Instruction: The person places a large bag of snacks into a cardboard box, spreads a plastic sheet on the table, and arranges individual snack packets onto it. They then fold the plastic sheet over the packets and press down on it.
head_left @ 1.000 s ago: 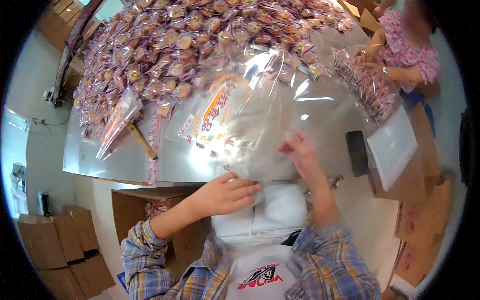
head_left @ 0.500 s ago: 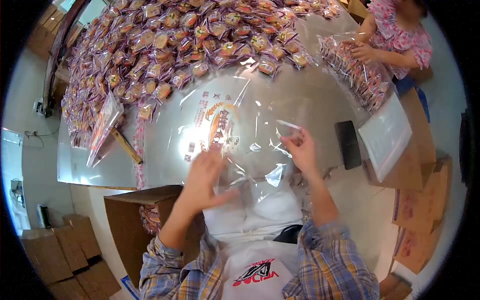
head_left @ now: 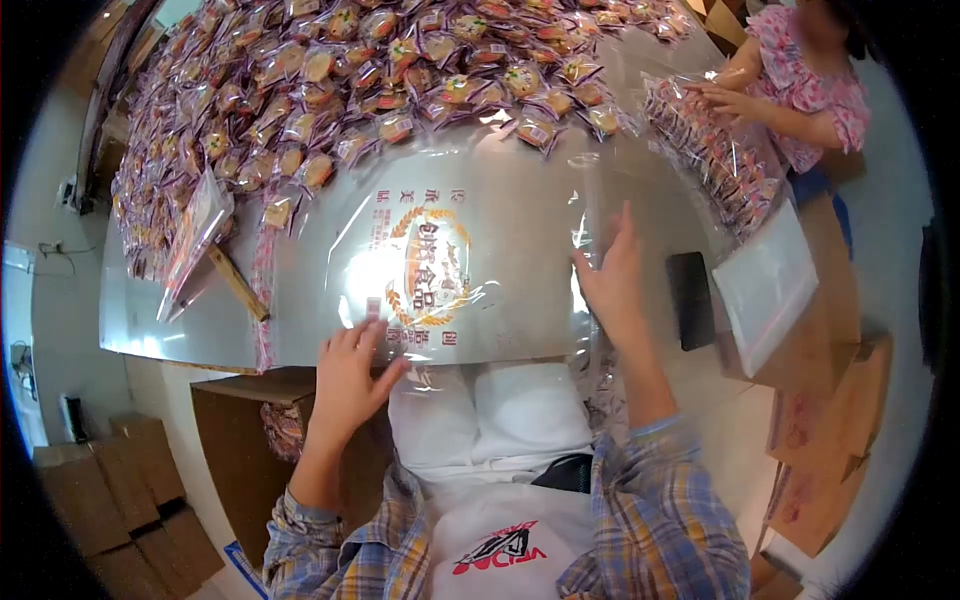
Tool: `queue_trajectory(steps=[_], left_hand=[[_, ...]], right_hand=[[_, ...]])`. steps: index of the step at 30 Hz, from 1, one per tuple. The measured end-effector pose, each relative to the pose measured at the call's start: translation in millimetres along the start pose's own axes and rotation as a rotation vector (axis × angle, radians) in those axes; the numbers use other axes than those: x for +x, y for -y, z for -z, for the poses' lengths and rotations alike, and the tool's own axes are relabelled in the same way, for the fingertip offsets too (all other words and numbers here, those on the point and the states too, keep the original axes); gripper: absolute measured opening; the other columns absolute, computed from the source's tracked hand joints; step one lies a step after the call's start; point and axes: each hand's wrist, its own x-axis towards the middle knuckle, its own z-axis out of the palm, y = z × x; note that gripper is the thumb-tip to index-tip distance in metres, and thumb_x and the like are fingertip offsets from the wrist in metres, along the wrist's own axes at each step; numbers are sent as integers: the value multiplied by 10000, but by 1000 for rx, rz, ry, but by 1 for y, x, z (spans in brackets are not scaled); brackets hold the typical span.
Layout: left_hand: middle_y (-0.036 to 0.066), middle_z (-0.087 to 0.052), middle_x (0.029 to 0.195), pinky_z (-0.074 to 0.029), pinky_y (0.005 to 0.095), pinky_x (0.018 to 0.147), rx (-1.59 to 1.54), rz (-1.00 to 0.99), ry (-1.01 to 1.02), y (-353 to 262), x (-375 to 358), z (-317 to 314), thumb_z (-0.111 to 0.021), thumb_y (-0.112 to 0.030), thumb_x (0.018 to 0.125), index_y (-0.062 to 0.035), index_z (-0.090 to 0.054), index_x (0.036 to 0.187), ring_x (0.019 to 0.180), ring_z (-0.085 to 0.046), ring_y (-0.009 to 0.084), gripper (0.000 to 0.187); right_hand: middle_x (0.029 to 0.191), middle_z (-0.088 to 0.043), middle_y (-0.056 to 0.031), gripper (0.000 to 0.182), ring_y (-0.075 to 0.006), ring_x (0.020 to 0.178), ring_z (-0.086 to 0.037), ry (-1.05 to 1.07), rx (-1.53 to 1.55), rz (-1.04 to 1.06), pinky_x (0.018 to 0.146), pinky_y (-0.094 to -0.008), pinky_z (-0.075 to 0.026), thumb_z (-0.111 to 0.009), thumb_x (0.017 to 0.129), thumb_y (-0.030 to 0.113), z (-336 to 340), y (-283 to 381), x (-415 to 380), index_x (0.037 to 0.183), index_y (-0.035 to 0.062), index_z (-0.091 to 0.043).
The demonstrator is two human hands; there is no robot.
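A clear plastic bag (head_left: 510,230) with red and gold printing lies spread over the metal table (head_left: 640,270) in front of me, its near end hanging past the table edge above my lap. My left hand (head_left: 350,365) rests at the bag's near left part, fingers spread, fingertips right at the printed lettering. On the bag's right edge is my right hand (head_left: 615,280), fingers stretched out and thumb apart, slightly blurred. Beyond the bag, a large heap of individually wrapped pastries (head_left: 400,80) covers the far side of the table.
A black phone (head_left: 690,300) lies right of my right hand, beside a stack of clear bags (head_left: 768,285). Another person (head_left: 800,100) handles a filled bag (head_left: 710,150). A wooden stick (head_left: 240,283) and printed packaging (head_left: 195,245) lie left. Cardboard boxes (head_left: 110,490) stand around.
The bag has gone from crumpled and lifted to spread flat, its print now readable. My left hand has moved left and nearer me; my right hand has opened from a pinch on the bag's edge.
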Motion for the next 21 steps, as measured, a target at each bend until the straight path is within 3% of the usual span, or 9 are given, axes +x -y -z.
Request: queue_trajectory(steps=[3,5,6,10,13,17,18,19,21], left_hand=[[173,-514,1522,-358,516,1120,-90,-201,-345,-1,44,-23,-698,-462,925,-96,-570,1442,1376,-488,368,647],[176,-410,1609,-235,558,1211,44,-270,-320,-32,70,-25,-644,-512,954,-112,-504,1508,1486,-365,385,698],[179,-309,1667,-116,556,1255,79,-258,-228,-39,80,-29,-587,-546,981,-109,-372,1596,1561,-221,376,785],[143,-365,1646,-152,537,1253,60,-139,-205,-17,98,-59,-584,-599,965,-154,-428,1572,1539,-303,292,769],[129,-373,1645,-168,519,1252,51,-113,-184,-12,89,-62,-581,-583,972,-169,-437,1570,1523,-336,281,741],[115,-591,1475,-302,496,1189,-2,-140,-306,1,77,-67,-671,-412,969,-137,-674,1354,1418,-496,280,473],[97,-715,1290,-377,477,1126,-18,-158,-430,6,73,-68,-748,-253,922,-111,-771,1159,1307,-601,278,278],[42,-762,1172,-405,477,1077,-49,-191,-520,18,71,-70,-782,-195,876,-117,-786,1041,1210,-654,259,183],[26,-778,1102,-435,467,1033,-67,-193,-492,33,64,-65,-805,-131,830,-110,-780,951,1145,-683,254,126]], right_hand=[[1479,-473,-244,735,-428,1369,-434,160,-239,356,1170,-507,-340,-730,870,183,1,22,1,1500,-43,-427],[1537,-440,-256,684,-433,1440,-389,312,-187,408,1218,-525,-277,-613,966,302,-24,11,-8,1502,-71,-407],[1553,-424,-261,676,-433,1459,-369,347,-236,427,1230,-521,-258,-582,986,319,-36,4,-11,1504,-76,-402],[1586,-392,-272,662,-430,1498,-327,429,-257,356,1256,-506,-211,-486,1037,374,-33,-15,-8,1506,-85,-400],[1575,-409,-274,657,-423,1496,-334,431,-234,395,1255,-502,-214,-493,1036,372,-28,-17,-13,1504,-83,-411],[1575,-410,-272,675,-410,1495,-342,445,-181,377,1246,-500,-234,-534,1020,394,-27,-13,-10,1491,-78,-431],[1575,-410,-272,691,-407,1493,-347,452,-165,367,1242,-498,-242,-554,1011,406,-23,-13,-10,1491,-76,-434],[1574,-411,-271,706,-403,1490,-352,460,-150,358,1239,-497,-249,-573,1002,418,-20,-15,-10,1490,-73,-436],[1563,-424,-270,745,-415,1478,-361,483,-122,379,1229,-501,-261,-624,973,440,-15,-19,-11,1485,-70,-444]])
